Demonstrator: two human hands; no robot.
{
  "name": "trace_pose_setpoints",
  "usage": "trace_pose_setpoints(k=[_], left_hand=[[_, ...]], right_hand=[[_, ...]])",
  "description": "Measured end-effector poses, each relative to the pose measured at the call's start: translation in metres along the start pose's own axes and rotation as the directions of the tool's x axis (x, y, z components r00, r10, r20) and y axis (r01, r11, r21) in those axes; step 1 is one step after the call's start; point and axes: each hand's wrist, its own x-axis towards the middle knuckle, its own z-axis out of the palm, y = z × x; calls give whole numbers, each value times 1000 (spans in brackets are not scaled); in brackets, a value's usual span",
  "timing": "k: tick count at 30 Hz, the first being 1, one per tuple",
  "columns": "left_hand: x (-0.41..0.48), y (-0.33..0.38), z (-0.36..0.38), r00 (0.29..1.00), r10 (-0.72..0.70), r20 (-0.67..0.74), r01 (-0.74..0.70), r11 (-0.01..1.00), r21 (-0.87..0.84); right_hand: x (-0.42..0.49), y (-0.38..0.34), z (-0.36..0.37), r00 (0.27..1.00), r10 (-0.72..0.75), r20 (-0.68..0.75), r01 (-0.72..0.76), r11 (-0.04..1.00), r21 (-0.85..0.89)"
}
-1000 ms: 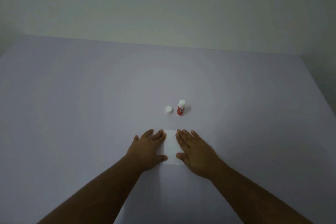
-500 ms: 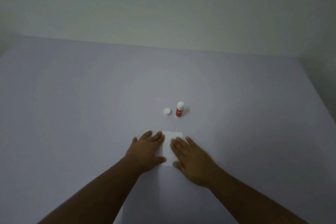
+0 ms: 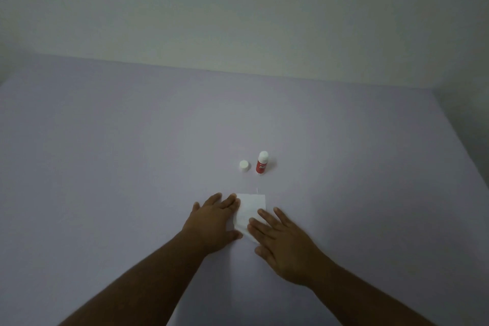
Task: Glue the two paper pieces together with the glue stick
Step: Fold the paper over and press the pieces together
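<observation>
A white paper (image 3: 250, 206) lies flat on the pale purple table (image 3: 105, 167); I cannot tell two pieces apart. My left hand (image 3: 211, 222) lies palm down on the paper's left edge, fingers spread. Flat on the paper's lower right part rests my right hand (image 3: 285, 243), fingers apart. Neither hand holds anything. Beyond the paper a red glue stick (image 3: 262, 163) stands upright, uncapped, white tip up. Its white cap (image 3: 244, 166) sits just left of it.
A thin white sliver (image 3: 257, 190) lies just past the paper's far right corner. The table's far edge meets a plain wall (image 3: 238, 21), and its right edge runs diagonally at the right.
My right hand has slid back toward me and slightly right, uncovering more of the paper's far right part. The left hand has stayed put.
</observation>
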Motion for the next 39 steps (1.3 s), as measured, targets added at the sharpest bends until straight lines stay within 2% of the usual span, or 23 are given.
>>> trace_pose_setpoints(k=[2,11,18,22,25,27,29,35,37,39], left_hand=[[-1,1,-1,1000,-2,16,2,1000,-3],[-3,3,0,1000,-14,-1,14,1000,3],[-1,2,-1,1000,-23,2,23,1000,-18],[0,1,1,999,-33,-17,32,999,-39],[1,1,0,999,-35,-18,34,998,-46],[1,1,-1,999,-42,-9,41,998,-44],[0,2,-1,999,-45,-8,44,998,-39],[-1,1,-2,999,-36,-8,35,998,-47],[0,2,-2,999,-40,0,40,998,-45],[0,2,-2,999,-46,6,46,998,-43]], right_hand=[[-4,-2,-1,1000,21,-7,-21,999,44],[1,2,-1,995,-1,-101,1,1000,0],[16,3,-8,992,111,-51,-112,994,0],[-3,-7,7,995,26,-94,-20,998,65],[15,-1,-4,997,57,-44,-57,998,-5],[30,7,-10,989,144,21,-144,989,24],[33,11,-10,984,165,74,-170,983,67],[13,-3,5,1000,13,20,-13,1000,-1],[25,5,-1,996,79,36,-78,996,-39],[37,13,-5,987,147,71,-149,989,15]])
